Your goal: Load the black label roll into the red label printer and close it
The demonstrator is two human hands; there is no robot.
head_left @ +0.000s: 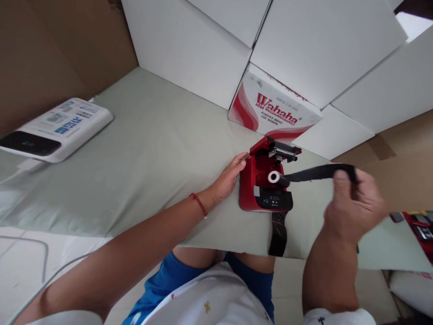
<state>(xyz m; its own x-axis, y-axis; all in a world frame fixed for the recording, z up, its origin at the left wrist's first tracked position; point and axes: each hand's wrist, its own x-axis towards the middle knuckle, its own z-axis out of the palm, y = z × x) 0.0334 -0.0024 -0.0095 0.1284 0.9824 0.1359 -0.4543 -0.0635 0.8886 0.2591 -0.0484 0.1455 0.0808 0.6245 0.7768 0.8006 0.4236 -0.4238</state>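
A small red machine (248,189) with a black control panel, which looks like a label printer, stands with its lid raised. Inside it lies a roll of black ribbon (284,181) on a white core. My left hand (231,177) rests along the machine's left side, its fingers stretched out against the red casing. Off to the right, my right hand (355,203) pinches the end of a black ribbon strip (313,173), which runs taut back to the roll. Another black strip (278,234) hangs from under the machine's front over the table edge.
A Wahaha water carton (274,106) stands behind the machine against stacked white boxes (192,49). On the left of the green-covered table (135,149) sits a white power bank (57,128) with cables. More red items (417,230) appear at far right.
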